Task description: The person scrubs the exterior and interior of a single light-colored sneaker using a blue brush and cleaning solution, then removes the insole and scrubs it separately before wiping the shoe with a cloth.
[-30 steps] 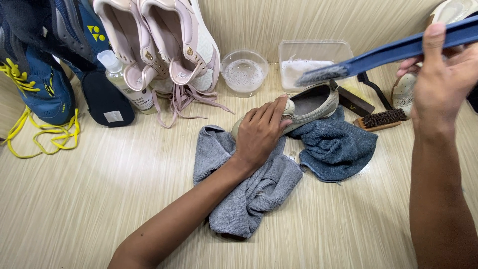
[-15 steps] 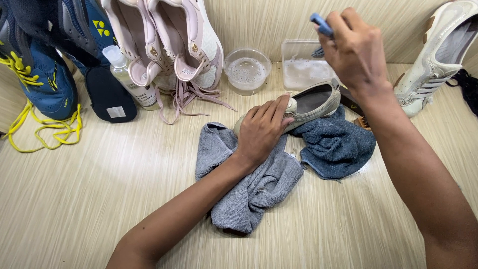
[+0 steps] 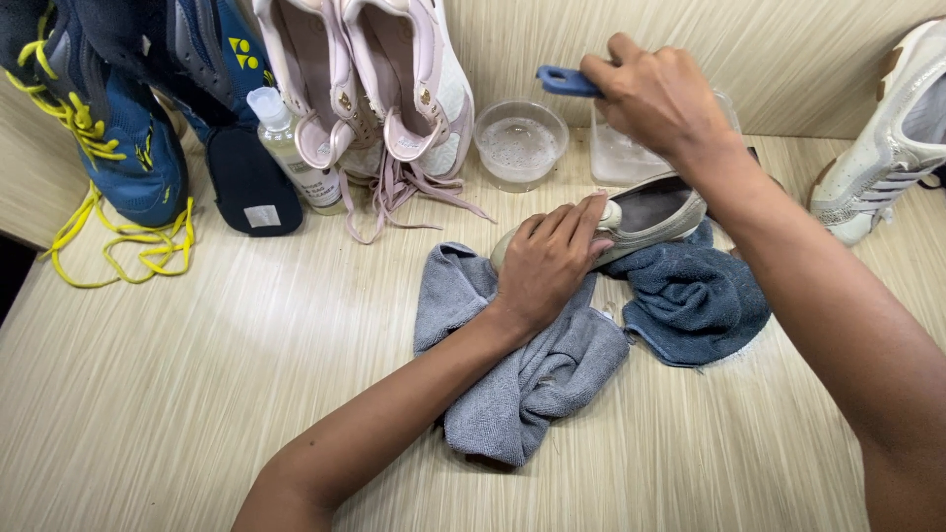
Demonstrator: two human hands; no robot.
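My left hand (image 3: 547, 261) presses down on the toe of a grey slip-on shoe (image 3: 650, 212) that lies on two cloths, a light grey cloth (image 3: 522, 374) and a darker blue cloth (image 3: 695, 300). My right hand (image 3: 655, 99) is closed around the blue handle of a brush (image 3: 562, 81), held over a clear rectangular tub (image 3: 616, 158) behind the shoe. The brush head is hidden by the hand.
A round clear bowl (image 3: 519, 143) of foamy water stands beside the tub. Pale pink sneakers (image 3: 379, 84), a small bottle (image 3: 291, 153), a dark insole (image 3: 251, 182) and blue shoes with yellow laces (image 3: 108, 128) line the back left. A white sneaker (image 3: 887, 148) lies at right.
My right hand has swung the blue brush from high on the right down and leftward to the clear tub. My left hand has stayed on the shoe.
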